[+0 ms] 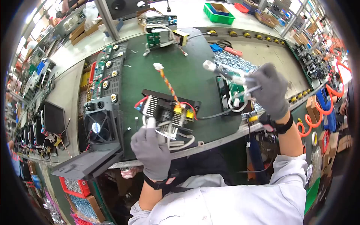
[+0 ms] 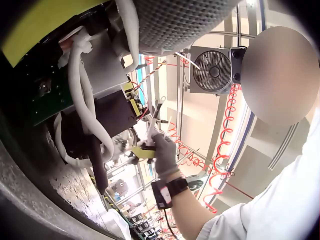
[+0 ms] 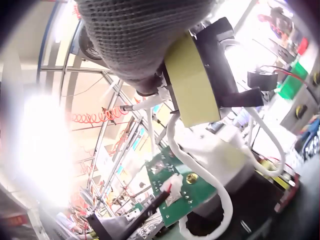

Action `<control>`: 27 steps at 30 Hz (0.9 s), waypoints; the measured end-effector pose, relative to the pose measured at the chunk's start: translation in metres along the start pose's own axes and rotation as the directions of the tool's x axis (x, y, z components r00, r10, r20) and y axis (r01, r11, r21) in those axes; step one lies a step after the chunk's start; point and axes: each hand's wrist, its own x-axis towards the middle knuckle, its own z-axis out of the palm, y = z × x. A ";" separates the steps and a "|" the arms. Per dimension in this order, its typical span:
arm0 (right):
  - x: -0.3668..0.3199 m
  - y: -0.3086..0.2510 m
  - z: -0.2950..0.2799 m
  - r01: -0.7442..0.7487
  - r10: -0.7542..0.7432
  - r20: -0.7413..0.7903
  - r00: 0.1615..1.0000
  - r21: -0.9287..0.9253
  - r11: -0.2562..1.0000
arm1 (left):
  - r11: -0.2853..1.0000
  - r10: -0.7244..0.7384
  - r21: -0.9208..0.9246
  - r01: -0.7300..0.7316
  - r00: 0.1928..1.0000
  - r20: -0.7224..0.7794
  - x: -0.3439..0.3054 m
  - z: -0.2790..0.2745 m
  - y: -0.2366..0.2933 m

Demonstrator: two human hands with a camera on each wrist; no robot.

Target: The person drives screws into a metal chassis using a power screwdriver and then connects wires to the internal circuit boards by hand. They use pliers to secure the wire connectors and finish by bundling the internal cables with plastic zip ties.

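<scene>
In the head view, my gloved left hand (image 1: 150, 152) is at the front of a black power supply unit (image 1: 168, 112), its fingertips pinching a white sleeved cable (image 1: 151, 123). A twisted orange-yellow lead with a white plug (image 1: 158, 66) stands up from this unit. To the right, my gloved right hand (image 1: 270, 90) grips a white sleeved cable (image 1: 240, 78), raised over the table. Below that hand is a green circuit board (image 1: 236, 90) with looping white cable. A transformer wrapped in yellow tape (image 3: 192, 82) sits right at the right fingers in the right wrist view.
A fan housing (image 1: 98, 127) with a grey panel stands at the left. Another board unit (image 1: 159, 37) lies at the back of the green table (image 1: 146, 71). Loose screws (image 1: 234, 62) are heaped at the right. A coiled orange hose (image 1: 318, 112) hangs beyond my right arm.
</scene>
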 end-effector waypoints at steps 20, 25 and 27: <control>-0.132 -0.153 -0.007 0.352 -0.417 0.132 0.899 0.346 0.870 | 0.824 0.228 -0.566 -0.027 0.930 0.287 0.005 -0.027 0.091; -0.163 -0.160 0.005 0.389 -0.551 0.146 0.822 0.564 0.729 | 0.811 0.037 -0.493 0.317 0.812 0.583 -0.032 -0.007 0.076; -0.160 -0.152 0.003 0.384 -0.588 0.091 0.804 0.676 0.629 | 0.818 0.044 -0.494 0.294 0.825 0.563 -0.044 -0.002 0.075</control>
